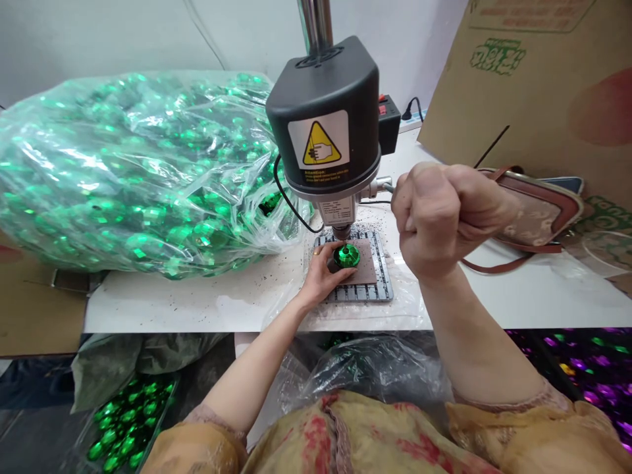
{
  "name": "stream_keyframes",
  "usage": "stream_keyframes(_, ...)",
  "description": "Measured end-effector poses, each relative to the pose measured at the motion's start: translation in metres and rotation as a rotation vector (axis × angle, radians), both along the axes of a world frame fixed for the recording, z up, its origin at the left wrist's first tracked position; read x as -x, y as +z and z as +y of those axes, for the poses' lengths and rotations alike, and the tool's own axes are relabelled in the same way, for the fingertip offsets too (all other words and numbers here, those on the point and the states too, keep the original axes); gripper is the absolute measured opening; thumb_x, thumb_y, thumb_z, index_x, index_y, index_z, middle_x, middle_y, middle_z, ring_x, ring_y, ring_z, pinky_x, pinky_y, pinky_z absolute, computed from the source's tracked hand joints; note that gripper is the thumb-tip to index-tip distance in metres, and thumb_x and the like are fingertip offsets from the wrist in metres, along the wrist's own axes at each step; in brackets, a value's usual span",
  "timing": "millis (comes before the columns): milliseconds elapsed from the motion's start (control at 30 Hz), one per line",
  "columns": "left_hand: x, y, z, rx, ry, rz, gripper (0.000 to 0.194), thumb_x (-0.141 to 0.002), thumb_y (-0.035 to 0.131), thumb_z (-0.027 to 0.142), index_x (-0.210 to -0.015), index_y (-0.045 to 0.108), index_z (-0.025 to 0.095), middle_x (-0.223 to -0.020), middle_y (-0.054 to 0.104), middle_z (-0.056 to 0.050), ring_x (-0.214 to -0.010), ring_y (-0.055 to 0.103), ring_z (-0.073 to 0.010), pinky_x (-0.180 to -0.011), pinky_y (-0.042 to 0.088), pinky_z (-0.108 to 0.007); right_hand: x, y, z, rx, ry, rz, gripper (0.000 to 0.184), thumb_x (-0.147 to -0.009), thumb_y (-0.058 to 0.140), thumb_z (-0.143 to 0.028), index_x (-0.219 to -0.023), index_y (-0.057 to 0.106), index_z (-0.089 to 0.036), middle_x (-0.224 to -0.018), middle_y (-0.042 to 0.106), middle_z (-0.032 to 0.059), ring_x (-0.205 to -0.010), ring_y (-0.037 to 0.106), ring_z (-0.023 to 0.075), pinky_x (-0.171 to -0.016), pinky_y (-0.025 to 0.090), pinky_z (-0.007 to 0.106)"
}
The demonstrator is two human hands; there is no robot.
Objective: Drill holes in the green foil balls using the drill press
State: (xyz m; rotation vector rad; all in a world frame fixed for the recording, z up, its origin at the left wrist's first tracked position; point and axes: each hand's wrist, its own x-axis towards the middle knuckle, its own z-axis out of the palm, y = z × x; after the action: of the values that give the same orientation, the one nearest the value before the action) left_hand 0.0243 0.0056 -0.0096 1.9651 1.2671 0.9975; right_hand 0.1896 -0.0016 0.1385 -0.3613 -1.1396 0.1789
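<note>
A small drill press [323,118] with a dark housing and a yellow warning label stands in the middle of the table. Under its chuck [342,232] sits a shiny green faceted piece [348,257], round in outline. My left hand [326,271] pinches that piece between thumb and fingers, over a flat board [365,263] on the slotted metal base [385,289]. To the right and higher, my right hand [437,214] is closed in a fist around the end of the press's lever [388,187]; the grip itself is hidden by the fingers.
A large clear bag [133,171] of green shiny pieces fills the table's left side. At right are a handbag [533,210] and a cardboard box [533,92]. Below the table edge, a bin [131,421] holds green pieces, and purple ones [602,382] show at right. Dark shavings surround the base.
</note>
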Motion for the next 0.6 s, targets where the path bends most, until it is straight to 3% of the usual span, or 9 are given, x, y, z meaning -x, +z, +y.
stream_keyframes(367,0.000,-0.002,0.001,-0.002,-0.007,-0.027,0.057,-0.076,0.084,0.039,-0.126,0.063,0.023,-0.123,0.064,-0.011,-0.120,0.059,-0.0309,-0.102,0.049,-0.044,0.000,-0.009,0.004,-0.102,-0.037,0.002,0.050,-0.088,0.057,-0.020,-0.052,0.023,-0.017,-0.045,0.028,-0.0056,-0.040,0.026,0.0035,-0.045,0.015,0.029)
stream_keyframes(600,0.001,-0.004,0.001,0.004,-0.004,-0.021,0.057,-0.076,0.084,0.038,-0.126,0.062,0.022,-0.123,0.064,-0.011,-0.119,0.059,-0.0300,-0.102,0.048,-0.044,-0.004,-0.026,0.012,-0.211,-0.031,-0.060,0.048,-0.084,0.057,-0.014,-0.053,0.020,-0.019,-0.043,0.026,-0.0060,-0.037,0.025,0.0054,-0.040,0.017,0.028)
